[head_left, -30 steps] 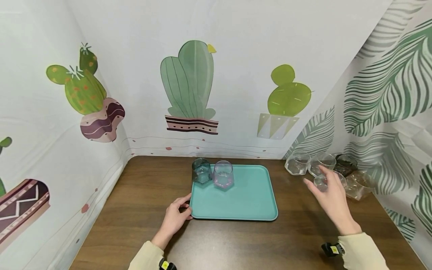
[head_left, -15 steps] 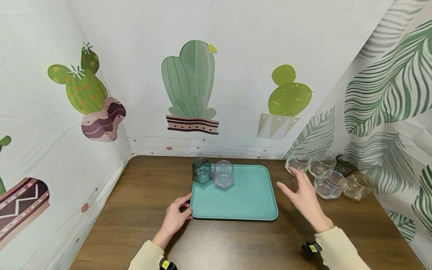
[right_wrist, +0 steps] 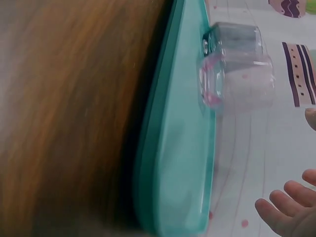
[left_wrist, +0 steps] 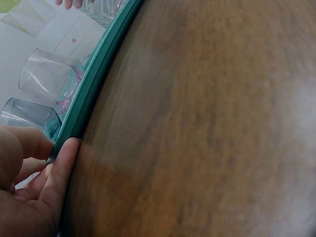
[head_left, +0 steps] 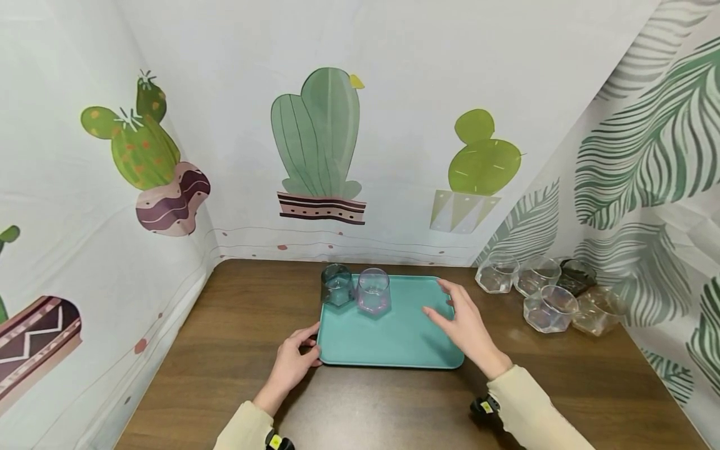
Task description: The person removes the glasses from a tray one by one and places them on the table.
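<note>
A turquoise tray [head_left: 394,347] lies on the wooden table with two faceted glasses at its back left. One is a dark grey-blue glass [head_left: 336,286], the other a clear pink-tinted glass [head_left: 374,294]; both stand upright, side by side. My left hand [head_left: 294,361] grips the tray's left edge near the front corner. In the left wrist view its thumb and fingers [left_wrist: 63,158] pinch the rim. Over the right side of the tray hovers my right hand [head_left: 469,328], thumb and fingers spread apart, nothing between them. Its fingers [right_wrist: 289,207] show at the right wrist view's edge.
At the table's back right stands a cluster of several glasses: clear ones such as this glass [head_left: 497,275], an iridescent glass [head_left: 550,310], a brown-tinted glass [head_left: 599,312] and a dark glass [head_left: 577,275]. A printed cloth wall [head_left: 405,156] borders the table's back.
My right hand has moved left from the glass cluster to over the tray's right side, still holding nothing. My left hand, the tray and its two glasses have stayed put.
</note>
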A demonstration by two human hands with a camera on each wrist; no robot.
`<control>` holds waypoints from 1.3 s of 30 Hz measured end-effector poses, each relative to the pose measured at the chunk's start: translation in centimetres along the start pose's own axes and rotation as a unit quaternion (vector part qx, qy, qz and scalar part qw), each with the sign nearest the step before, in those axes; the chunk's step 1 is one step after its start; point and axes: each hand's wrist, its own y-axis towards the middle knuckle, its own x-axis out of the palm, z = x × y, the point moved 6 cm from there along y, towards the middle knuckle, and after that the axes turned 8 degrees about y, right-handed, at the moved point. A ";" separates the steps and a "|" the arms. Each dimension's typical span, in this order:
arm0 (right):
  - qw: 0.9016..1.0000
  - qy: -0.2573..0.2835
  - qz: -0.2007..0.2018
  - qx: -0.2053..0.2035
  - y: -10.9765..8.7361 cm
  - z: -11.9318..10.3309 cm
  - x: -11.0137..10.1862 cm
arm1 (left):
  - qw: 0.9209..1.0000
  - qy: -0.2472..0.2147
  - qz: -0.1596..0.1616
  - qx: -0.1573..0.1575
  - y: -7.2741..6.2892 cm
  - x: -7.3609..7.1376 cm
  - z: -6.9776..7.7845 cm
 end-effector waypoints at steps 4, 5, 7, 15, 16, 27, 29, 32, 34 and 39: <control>1.000 0.016 -0.020 0.009 0.7 -0.2 1.8 | 1.000 -0.001 0.000 -0.001 -0.1 0.0 0.0; 0.999 0.021 -0.024 0.011 0.9 -0.3 2.1 | 1.000 -0.002 0.000 -0.001 -0.1 0.0 0.0; 0.999 0.029 -0.030 0.013 1.2 -0.4 2.9 | 1.000 -0.003 0.000 0.000 -0.1 0.0 0.0; 0.995 0.063 -0.069 0.043 2.4 -0.6 5.7 | 1.000 -0.003 0.006 -0.003 -0.1 -0.1 0.1; 0.994 0.069 -0.075 0.049 2.6 -0.6 6.0 | 1.000 -0.003 0.006 -0.004 -0.1 -0.1 0.1; 0.985 0.100 -0.108 0.095 4.3 -0.6 9.4 | 1.000 -0.010 0.006 -0.001 -0.1 -0.1 0.3; 0.984 0.105 -0.108 0.096 4.6 -0.6 9.8 | 1.000 -0.011 0.007 0.003 -0.3 -0.1 0.5; 0.984 0.107 -0.108 0.095 4.8 -0.4 10.3 | 1.000 -0.005 0.007 0.003 -0.3 0.0 0.6; 0.984 0.106 -0.105 0.093 4.9 -0.4 10.5 | 1.000 -0.001 0.008 -0.002 -0.2 0.0 0.5; 0.985 0.109 -0.099 0.091 5.2 -0.3 10.7 | 1.000 0.004 0.007 -0.006 0.0 -0.1 0.2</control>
